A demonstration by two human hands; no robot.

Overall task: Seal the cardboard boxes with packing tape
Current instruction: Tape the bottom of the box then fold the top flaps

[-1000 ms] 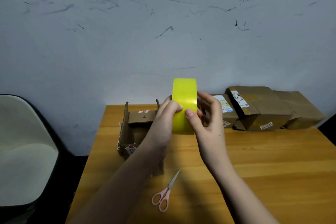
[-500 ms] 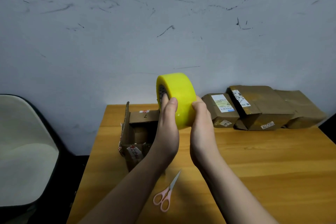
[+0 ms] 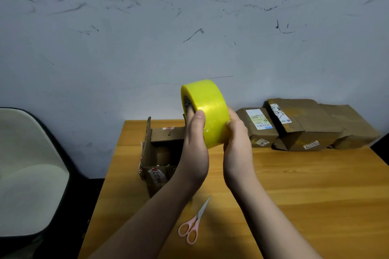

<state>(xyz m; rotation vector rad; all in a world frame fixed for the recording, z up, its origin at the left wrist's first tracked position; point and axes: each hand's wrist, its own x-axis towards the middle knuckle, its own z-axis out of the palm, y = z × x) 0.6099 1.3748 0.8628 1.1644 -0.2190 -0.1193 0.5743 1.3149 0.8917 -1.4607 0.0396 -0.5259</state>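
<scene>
Yellow tape roll [image 3: 207,111] held up above wooden table [image 3: 294,185], gripped by left hand [image 3: 194,149] and right hand [image 3: 237,149]. Open box [image 3: 160,153] behind left hand; pink scissors [image 3: 194,222] nearer; three sealed boxes [image 3: 305,126] far right.

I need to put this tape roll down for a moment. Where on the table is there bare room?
The widest bare wood lies right of the scissors, in front of the closed boxes. The back right is crowded by those boxes. The open box fills the left side, leaving only a narrow strip along the table's left edge.
</scene>
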